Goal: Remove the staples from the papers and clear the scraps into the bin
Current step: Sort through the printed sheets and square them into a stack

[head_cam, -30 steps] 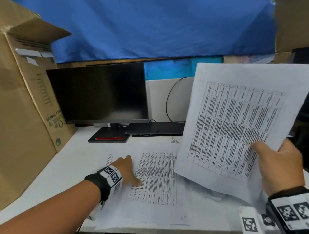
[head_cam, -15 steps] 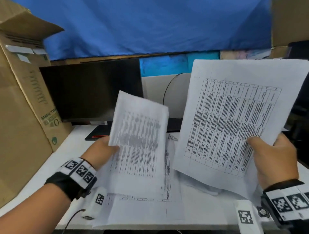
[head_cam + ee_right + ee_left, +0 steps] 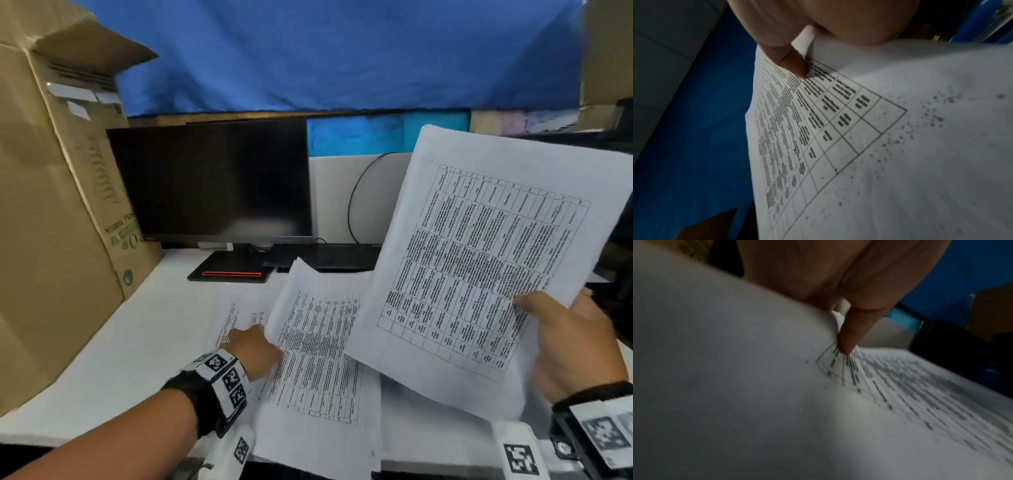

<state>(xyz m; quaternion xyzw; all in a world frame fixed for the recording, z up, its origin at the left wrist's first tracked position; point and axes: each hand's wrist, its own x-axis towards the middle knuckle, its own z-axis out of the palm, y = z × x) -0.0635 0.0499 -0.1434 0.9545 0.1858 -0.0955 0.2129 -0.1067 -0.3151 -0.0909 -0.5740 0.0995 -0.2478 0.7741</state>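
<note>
My right hand (image 3: 575, 342) holds a printed table sheet (image 3: 479, 257) upright at the right, thumb on its lower corner. In the right wrist view the thumb (image 3: 791, 63) presses the sheet (image 3: 859, 129) against fingers hidden behind it. My left hand (image 3: 255, 349) pinches the left edge of a second printed sheet (image 3: 318, 342), which lies low over the table with its far end lifted. The left thumb (image 3: 849, 337) sits on top of that paper (image 3: 735, 369). More printed sheets (image 3: 239, 311) lie flat beneath on the white table (image 3: 137, 342).
A dark monitor (image 3: 212, 178) stands at the back on a black base (image 3: 233, 272), with a flat black device (image 3: 329, 257) beside it. A tall cardboard box (image 3: 51, 222) walls the left side. A blue cloth hangs behind.
My left hand picked a sheet off the table, raised it, and has now brought it down and to the right, under the other sheet. The right hand kept its sheet up.
</note>
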